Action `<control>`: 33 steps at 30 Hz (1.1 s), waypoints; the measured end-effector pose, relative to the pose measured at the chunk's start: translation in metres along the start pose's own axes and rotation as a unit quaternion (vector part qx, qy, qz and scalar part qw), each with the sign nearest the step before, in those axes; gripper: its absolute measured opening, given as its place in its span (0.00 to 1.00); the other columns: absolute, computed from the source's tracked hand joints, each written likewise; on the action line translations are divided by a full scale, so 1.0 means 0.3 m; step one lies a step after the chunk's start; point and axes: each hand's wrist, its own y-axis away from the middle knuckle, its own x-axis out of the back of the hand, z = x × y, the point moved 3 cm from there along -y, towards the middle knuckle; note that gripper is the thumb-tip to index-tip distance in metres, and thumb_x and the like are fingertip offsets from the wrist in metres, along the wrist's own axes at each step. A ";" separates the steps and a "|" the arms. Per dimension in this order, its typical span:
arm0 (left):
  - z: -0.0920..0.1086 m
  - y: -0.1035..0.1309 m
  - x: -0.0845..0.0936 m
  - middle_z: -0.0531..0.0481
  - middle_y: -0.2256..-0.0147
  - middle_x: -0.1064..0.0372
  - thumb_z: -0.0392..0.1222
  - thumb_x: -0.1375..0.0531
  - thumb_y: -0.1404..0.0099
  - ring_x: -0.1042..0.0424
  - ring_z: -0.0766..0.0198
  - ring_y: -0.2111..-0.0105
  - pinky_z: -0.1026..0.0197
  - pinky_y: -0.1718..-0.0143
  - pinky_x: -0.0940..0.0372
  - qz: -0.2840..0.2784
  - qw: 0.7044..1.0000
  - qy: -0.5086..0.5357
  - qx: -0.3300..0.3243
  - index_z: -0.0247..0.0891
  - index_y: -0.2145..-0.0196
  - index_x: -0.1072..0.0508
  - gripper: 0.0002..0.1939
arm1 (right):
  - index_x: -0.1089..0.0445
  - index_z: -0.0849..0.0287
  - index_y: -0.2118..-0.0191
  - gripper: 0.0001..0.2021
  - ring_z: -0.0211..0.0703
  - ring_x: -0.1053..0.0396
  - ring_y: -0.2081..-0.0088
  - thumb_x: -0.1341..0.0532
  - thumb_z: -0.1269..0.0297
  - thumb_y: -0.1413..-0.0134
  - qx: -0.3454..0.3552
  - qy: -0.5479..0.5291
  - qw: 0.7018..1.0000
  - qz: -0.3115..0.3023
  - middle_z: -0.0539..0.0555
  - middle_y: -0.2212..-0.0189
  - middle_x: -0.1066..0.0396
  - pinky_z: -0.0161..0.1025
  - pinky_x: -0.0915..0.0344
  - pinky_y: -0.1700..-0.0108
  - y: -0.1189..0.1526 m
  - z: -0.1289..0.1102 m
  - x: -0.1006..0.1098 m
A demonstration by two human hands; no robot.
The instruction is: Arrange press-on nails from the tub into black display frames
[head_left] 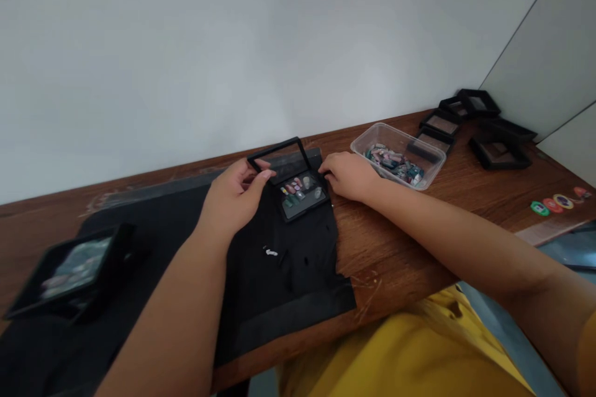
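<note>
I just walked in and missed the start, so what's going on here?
A person's left hand holds the raised lid of a small black case on a black mat; the right hand is by the case's right side, contact unclear. Small coloured pieces sit in the case. More lie in a clear plastic tub beside the right hand; black boxes lie farther right.

In front of you, a plain, pale grey wall (233, 43) stands behind the bench (384, 245), whose brown wood-grain top shows pale scuffs near its front edge. To your right, a grey side wall (544, 43) meets it along a dark, slanting seam. The light around you is soft and dim.
</note>
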 end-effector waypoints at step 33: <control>-0.005 -0.007 -0.004 0.48 0.60 0.20 0.46 0.41 0.33 0.21 0.56 0.59 0.55 0.59 0.26 -0.010 0.999 0.036 -0.003 0.43 0.57 0.27 0.09 | 0.22 0.61 0.63 0.09 0.37 0.31 0.66 0.39 0.66 0.38 0.025 -0.298 0.953 0.039 0.49 0.68 0.24 0.34 0.42 0.64 -0.005 -0.057 -0.052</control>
